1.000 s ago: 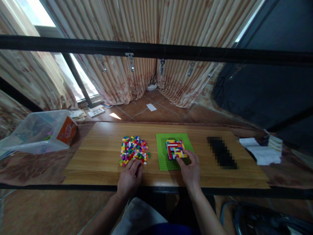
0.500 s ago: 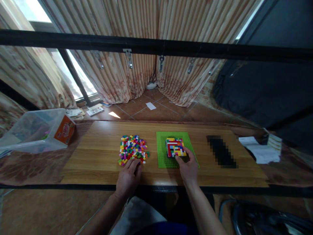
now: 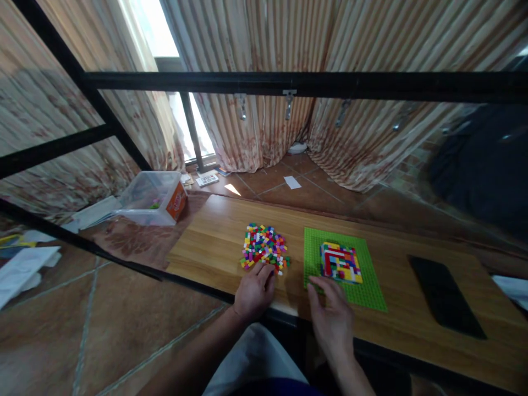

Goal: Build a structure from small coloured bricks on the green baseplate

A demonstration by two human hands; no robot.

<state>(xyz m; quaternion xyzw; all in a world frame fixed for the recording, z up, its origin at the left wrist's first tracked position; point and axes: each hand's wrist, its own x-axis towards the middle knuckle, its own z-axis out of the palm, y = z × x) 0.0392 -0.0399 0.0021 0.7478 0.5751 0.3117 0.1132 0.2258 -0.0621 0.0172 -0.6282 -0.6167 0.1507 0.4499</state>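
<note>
A loose pile of small multicoloured toy bricks [image 3: 265,245] lies on the wooden table. My left hand [image 3: 256,290] rests at the pile's near edge, its fingers curled in; whatever they pinch is hidden. On a green baseplate [image 3: 373,286] stands a low block built of many bricks [image 3: 341,262], with red, white and yellow ones on top. My right hand [image 3: 331,313] is over the baseplate's near left edge, just short of the brick build and apart from it. Its thumb and fingers are slightly parted, and I see no brick between them.
A dark flat slab [image 3: 445,297] lies on the table [image 3: 206,242] to the right. Beyond the table's left end sits a clear plastic box [image 3: 150,192] with an orange label. A black metal rail [image 3: 305,82] crosses in front of the curtains [image 3: 264,132].
The view has swung left, so everything sits further right. My right hand has come off the brick build's right side to the baseplate's near left edge. My left hand stays by the pile.
</note>
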